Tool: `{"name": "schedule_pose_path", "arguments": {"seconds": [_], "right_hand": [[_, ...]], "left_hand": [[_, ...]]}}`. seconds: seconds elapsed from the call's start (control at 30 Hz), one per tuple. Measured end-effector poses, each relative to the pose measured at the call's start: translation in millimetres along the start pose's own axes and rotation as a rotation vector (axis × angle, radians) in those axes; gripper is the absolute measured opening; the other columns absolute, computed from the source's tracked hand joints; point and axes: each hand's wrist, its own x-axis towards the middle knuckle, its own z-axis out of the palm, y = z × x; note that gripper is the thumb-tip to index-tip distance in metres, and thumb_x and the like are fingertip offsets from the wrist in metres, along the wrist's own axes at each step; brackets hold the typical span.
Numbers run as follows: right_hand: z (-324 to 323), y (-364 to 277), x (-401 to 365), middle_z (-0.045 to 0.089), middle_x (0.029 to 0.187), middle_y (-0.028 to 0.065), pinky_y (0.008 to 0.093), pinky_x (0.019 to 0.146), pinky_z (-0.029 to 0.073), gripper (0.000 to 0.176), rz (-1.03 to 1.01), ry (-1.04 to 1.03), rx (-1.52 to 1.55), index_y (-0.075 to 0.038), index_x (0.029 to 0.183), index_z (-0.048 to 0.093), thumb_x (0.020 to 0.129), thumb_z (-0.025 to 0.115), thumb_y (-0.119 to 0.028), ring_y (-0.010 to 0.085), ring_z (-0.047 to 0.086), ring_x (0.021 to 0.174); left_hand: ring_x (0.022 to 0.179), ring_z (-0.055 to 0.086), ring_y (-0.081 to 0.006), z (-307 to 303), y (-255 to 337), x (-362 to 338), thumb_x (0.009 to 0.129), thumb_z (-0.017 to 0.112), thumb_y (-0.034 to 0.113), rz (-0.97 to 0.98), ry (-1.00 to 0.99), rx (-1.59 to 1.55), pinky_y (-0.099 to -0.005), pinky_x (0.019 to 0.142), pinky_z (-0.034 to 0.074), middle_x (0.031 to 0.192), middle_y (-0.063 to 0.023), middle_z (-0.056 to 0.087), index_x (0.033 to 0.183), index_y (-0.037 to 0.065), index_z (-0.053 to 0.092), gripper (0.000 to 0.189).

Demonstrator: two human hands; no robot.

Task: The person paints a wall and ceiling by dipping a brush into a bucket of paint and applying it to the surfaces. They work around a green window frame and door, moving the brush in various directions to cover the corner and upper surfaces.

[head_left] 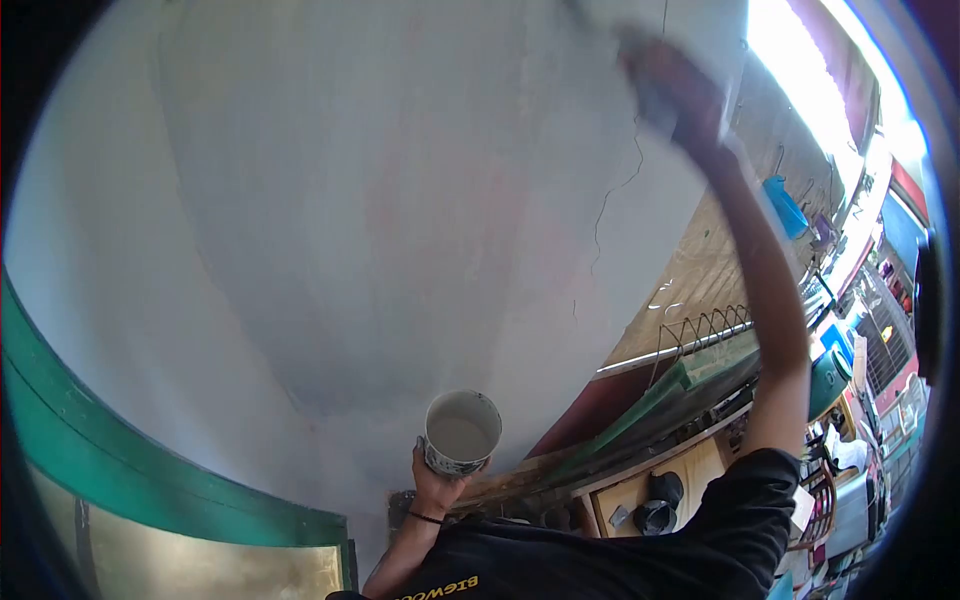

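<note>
My left hand (pixel 436 488) is wrapped round a small tub (pixel 455 465) with dark markings on its outside, held mouth-up near the foot of the wall. Pale grey-white paint (pixel 462 432) shows inside it. High at the upper right, my right hand (pixel 675 95) is raised against the whitish wall (pixel 400 220) and smeared by motion. It is closed on what looks like a paintbrush (pixel 577 14), a dark blurred shape reaching past the fingers to the top edge. The brush's exact outline cannot be made out.
A thin crack (pixel 603 215) runs down the wall. Green trim (pixel 150 480) curves along the lower left. A rack of metal loops (pixel 700 330), a wooden table (pixel 690 475) with dark items and a blue container (pixel 785 207) are at the right, among household clutter.
</note>
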Motion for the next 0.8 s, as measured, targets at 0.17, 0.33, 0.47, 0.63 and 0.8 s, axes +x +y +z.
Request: {"name": "schedule_pose_path", "arguments": {"seconds": [0.17,0.33,0.47,0.63,0.8], "right_hand": [[29.5,-192.6,-190.4,0.074,0.113,0.0215,0.0405,0.084,0.063,0.017,-0.266,0.116,0.051,-0.011,0.073,0.058,0.085,0.068,-0.004,0.0344,0.074,0.105],[28.2,-336.7,-331.5,0.070,0.124,0.0185,0.0423,0.092,0.061,0.013,0.107,-0.228,0.381,-0.008,0.086,0.063,0.081,0.074,-0.010,0.0340,0.069,0.115],[32.1,-387.2,-395.6,0.067,0.128,0.0183,0.0437,0.094,0.059,0.037,0.268,-0.542,0.634,-0.005,0.116,0.065,0.079,0.072,-0.010,0.0337,0.067,0.119],[23.7,-295.1,-307.4,0.073,0.115,0.0165,0.0424,0.089,0.059,0.057,0.548,-0.425,0.805,-0.006,0.117,0.071,0.062,0.073,0.009,0.0362,0.071,0.106],[-27.5,-205.8,-161.4,0.074,0.111,0.0141,0.0346,0.080,0.062,0.046,0.304,-0.078,0.495,-0.005,0.109,0.073,0.066,0.074,0.009,0.0328,0.074,0.095]], "left_hand": [[0.140,0.042,-0.0458,-9.8,4.5,4.6,0.093,0.048,0.061,-0.007,-0.003,0.030,-0.0658,0.112,0.035,0.155,-0.0191,0.041,0.154,0.016,0.039,0.076],[0.140,0.040,-0.0484,0.5,4.0,2.2,0.094,0.050,0.060,-0.005,0.038,0.019,-0.0652,0.112,0.034,0.155,-0.0194,0.041,0.154,0.014,0.039,0.077],[0.140,0.037,-0.0515,-23.3,10.5,12.3,0.094,0.053,0.060,-0.039,0.082,-0.032,-0.0666,0.113,0.033,0.156,-0.0208,0.040,0.155,0.012,0.038,0.079],[0.143,0.031,-0.0534,-16.7,8.5,8.5,0.094,0.055,0.061,-0.073,-0.010,-0.058,-0.0684,0.115,0.029,0.156,-0.0219,0.039,0.155,0.012,0.037,0.080],[0.146,0.026,-0.0534,-24.7,9.9,7.7,0.093,0.057,0.062,-0.069,-0.019,-0.112,-0.0689,0.117,0.026,0.158,-0.0211,0.037,0.156,0.013,0.036,0.083]]}}
